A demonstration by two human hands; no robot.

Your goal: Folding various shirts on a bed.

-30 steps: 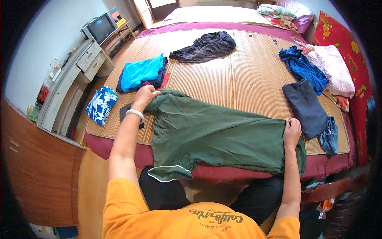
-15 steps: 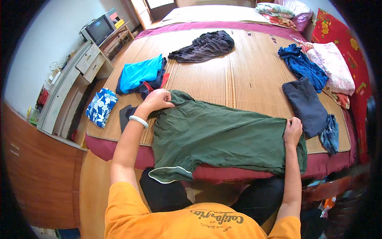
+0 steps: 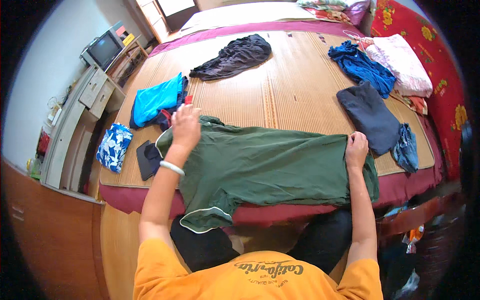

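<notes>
Green shirt (image 3: 265,160) overhangs bed (image 3: 260,215) | mat (image 3: 295,75) stretches beyond | left hand (image 3: 186,127) splayed, empty; right hand (image 3: 356,150) pinching shirt | far cuff (image 3: 163,142) newly showing

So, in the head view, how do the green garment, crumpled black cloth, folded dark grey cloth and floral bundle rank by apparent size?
1. Green garment, clearly largest
2. Crumpled black cloth and folded dark grey cloth: too alike to rank
3. Floral bundle, smallest

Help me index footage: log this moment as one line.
left hand: over green shirt, grip unclear | right hand: gripping shirt's right end | shirt: spread across mat
</notes>
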